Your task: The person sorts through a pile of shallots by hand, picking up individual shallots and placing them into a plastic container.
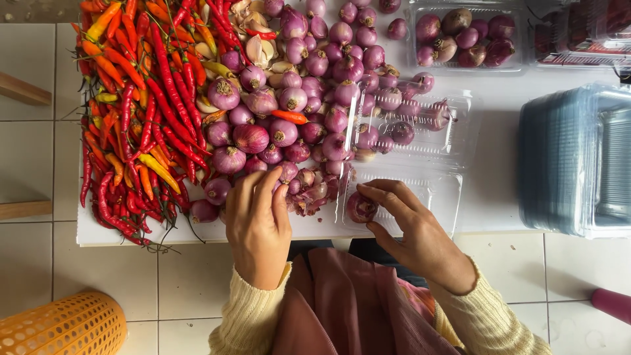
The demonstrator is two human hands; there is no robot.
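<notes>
sleeves: cream ribbed knit (both arms) | hands: left hand [257,223], right hand [414,231], bare | lap: dusty-pink cloth

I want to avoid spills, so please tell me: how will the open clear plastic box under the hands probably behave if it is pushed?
The clear plastic box looks thin and nearly empty, so it probably slides easily and flexes. Its hinged lid lies open, so it may flap or fold. The shallot under the right hand is round and would likely roll inside.

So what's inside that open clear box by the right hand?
One shallot lies in the clear box's near half, the right hand's fingers on it. The lid half covers more shallots; how many is unclear.
</notes>
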